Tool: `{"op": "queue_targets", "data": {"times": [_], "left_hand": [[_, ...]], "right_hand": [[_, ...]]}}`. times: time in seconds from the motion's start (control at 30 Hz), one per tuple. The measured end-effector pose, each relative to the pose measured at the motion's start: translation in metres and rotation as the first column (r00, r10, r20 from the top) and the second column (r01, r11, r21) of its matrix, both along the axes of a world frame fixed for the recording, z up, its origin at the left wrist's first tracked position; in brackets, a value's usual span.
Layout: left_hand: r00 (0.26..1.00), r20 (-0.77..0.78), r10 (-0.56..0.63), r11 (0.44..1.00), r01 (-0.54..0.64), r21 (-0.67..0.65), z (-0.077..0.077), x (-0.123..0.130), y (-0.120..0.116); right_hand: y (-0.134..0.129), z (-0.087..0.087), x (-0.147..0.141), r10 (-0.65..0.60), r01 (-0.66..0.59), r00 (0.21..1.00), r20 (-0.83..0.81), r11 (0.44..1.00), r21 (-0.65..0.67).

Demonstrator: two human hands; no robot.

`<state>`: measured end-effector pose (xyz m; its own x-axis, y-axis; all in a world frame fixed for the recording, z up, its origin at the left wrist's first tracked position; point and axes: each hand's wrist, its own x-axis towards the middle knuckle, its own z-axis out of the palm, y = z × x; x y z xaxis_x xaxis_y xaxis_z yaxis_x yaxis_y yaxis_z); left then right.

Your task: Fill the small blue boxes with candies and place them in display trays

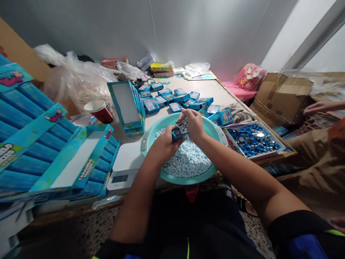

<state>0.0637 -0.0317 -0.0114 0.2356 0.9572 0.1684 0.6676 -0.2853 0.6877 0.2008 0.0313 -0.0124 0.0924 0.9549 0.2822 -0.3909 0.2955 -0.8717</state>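
Candy (187, 162) in small pale blue pieces lies heaped in a round teal basin (188, 181), which sits on the table directly under both hands, probably so that stray pieces drop back into the heap. The left hand (164, 145) grips a small blue box (178, 133) low over the basin, its fingers closed around the box and tilting one end upward toward the other hand. The right hand (194, 126) sits just above, its fingers (188, 116) curled closed around a clump of candy that touches the end of the box; the fingertips are partly hidden. A white kitchen scale (125, 167) stands just beside the basin, seemingly placed within easy reach. Farther along the table (231, 93), more blue boxes (175, 97) lie scattered, and an upright carton (126, 108) stands near them. A tray of round blue lids (253, 140) rests on the right, and stacked cartons (54, 144) fill the left side. Another person's hand (320, 107) reaches in at the far right, well apart from the basin, near a cardboard box (280, 99).
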Motion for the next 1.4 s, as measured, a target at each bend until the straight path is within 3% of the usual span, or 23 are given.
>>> {"op": "queue_targets", "data": {"times": [0.1, 0.23, 0.4, 0.7, 0.8, 0.97, 1.13, 1.2, 1.4], "left_hand": [[1.000, 0.008, 0.024, 1.000, -0.024, 0.018, 0.001, 0.000, 0.000], [0.993, 0.112, 0.032, 0.996, -0.023, -0.081, 0.001, -0.006, 0.006], [0.985, 0.165, -0.042, 0.994, 0.058, -0.091, -0.005, -0.012, 0.015], [0.986, 0.164, 0.019, 0.990, 0.004, -0.140, -0.011, -0.014, 0.009], [0.989, 0.145, -0.012, 0.989, 0.033, -0.145, -0.009, -0.014, 0.008], [0.994, 0.108, -0.007, 0.993, 0.020, -0.120, -0.005, -0.013, 0.006], [0.993, 0.111, 0.043, 0.996, -0.035, -0.077, -0.001, -0.010, 0.011], [0.992, 0.098, 0.077, 0.997, -0.074, -0.034, -0.001, -0.010, 0.015], [0.984, -0.010, 0.181, 0.976, -0.178, 0.128, -0.006, -0.017, 0.023]], "right_hand": [[0.001, 0.003, -0.002, 0.015, -0.016, 1.000, 0.012, 0.999, 0.029], [-0.002, 0.006, -0.004, 0.088, -0.091, 0.994, 0.062, 0.995, 0.047], [-0.007, 0.005, 0.001, 0.133, -0.136, 0.990, 0.034, 0.987, 0.081], [-0.010, 0.003, 0.005, 0.072, -0.075, 0.993, 0.098, 0.997, 0.031], [-0.008, 0.002, 0.005, 0.117, -0.118, 0.991, 0.062, 0.993, 0.003], [-0.005, 0.000, 0.003, 0.140, -0.143, 0.981, 0.132, 0.990, 0.015], [-0.008, 0.001, -0.001, 0.005, -0.126, 0.914, 0.406, 0.954, 0.271], [-0.008, 0.001, -0.002, -0.014, -0.152, 0.878, 0.479, 0.940, 0.305], [-0.004, 0.003, 0.001, 0.207, -0.342, 0.830, 0.518, 0.922, 0.180]]}}
